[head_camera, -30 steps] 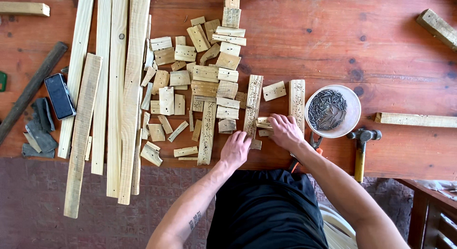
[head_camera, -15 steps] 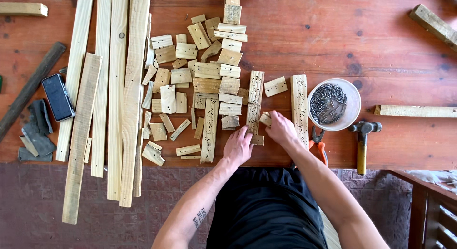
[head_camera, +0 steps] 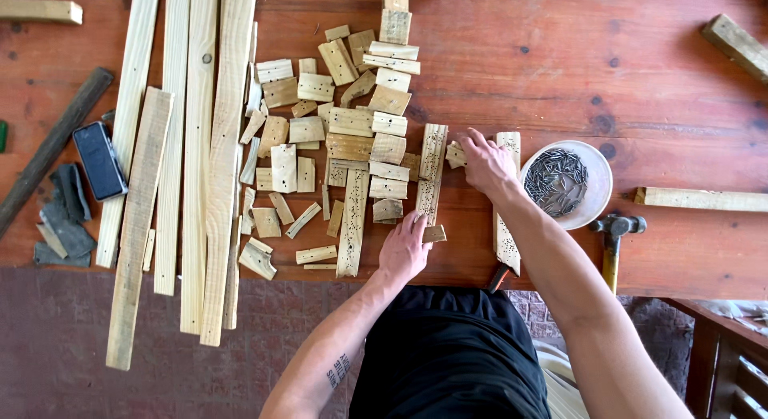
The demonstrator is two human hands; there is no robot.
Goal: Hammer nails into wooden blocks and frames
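Right hand (head_camera: 486, 164) pinched a small wood offcut (head_camera: 456, 154); left hand (head_camera: 406, 249) lay flat, fingers together, beside a slat (head_camera: 432, 172), best kept steady

A dark phone (head_camera: 99, 160) lies left of long planks (head_camera: 198, 147); a hammer (head_camera: 612, 239) sits by a white bowl of nails (head_camera: 564, 183).

At twelve o'clock the frame edge cuts off the long planks (head_camera: 200, 83). Our right forearm hides part of the wood strip (head_camera: 504, 227). We cannot tell whether the right hand (head_camera: 486, 163) grips the small block (head_camera: 455, 154).
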